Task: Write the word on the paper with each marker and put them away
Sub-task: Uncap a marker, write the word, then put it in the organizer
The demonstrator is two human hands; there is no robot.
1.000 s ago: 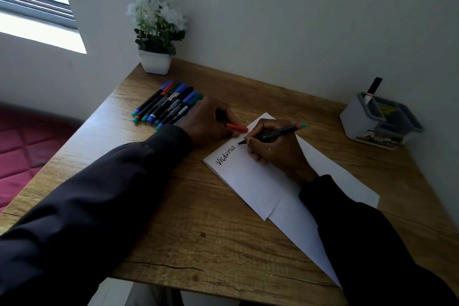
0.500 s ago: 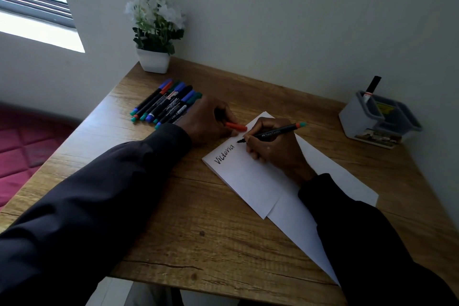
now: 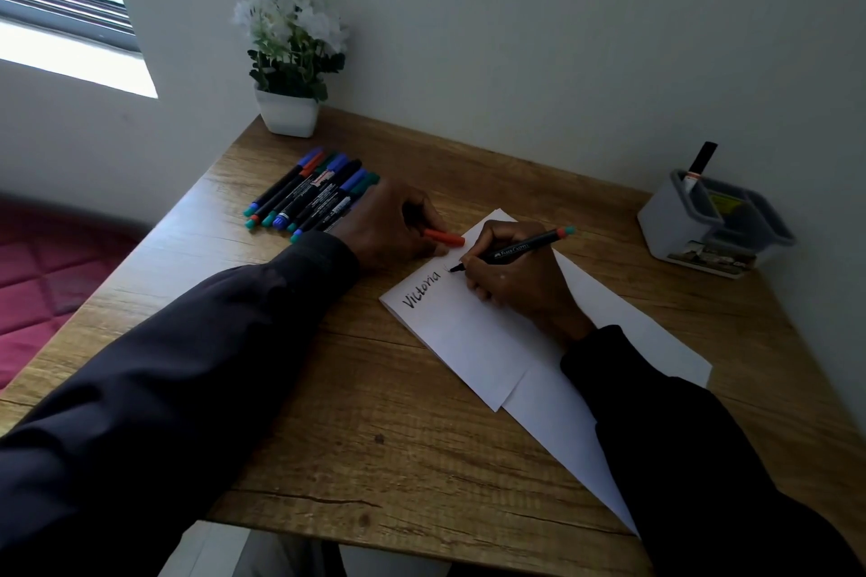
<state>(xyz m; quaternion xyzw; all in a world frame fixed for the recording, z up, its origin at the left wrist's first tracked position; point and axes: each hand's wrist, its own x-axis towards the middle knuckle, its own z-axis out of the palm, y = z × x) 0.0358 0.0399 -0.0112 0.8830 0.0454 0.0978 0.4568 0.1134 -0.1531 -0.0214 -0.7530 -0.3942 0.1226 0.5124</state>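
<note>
White paper (image 3: 473,342) lies on the wooden desk (image 3: 356,412), with "Victoria" written in black near its left edge. My right hand (image 3: 515,276) grips a black marker (image 3: 515,248) with an orange and teal end, its tip on the paper just right of the word. My left hand (image 3: 389,225) rests on the desk beside the paper and holds the orange marker cap (image 3: 445,238). Several capped markers (image 3: 309,194) lie side by side to the left of that hand.
A grey pen holder (image 3: 703,225) with one black marker (image 3: 698,164) standing in it sits at the desk's right back corner. A white pot of white flowers (image 3: 288,112) stands at the back left. The wall runs close behind the desk.
My right hand has shifted the marker tip slightly down onto the paper right of the written word. My left hand stays put with the cap.
</note>
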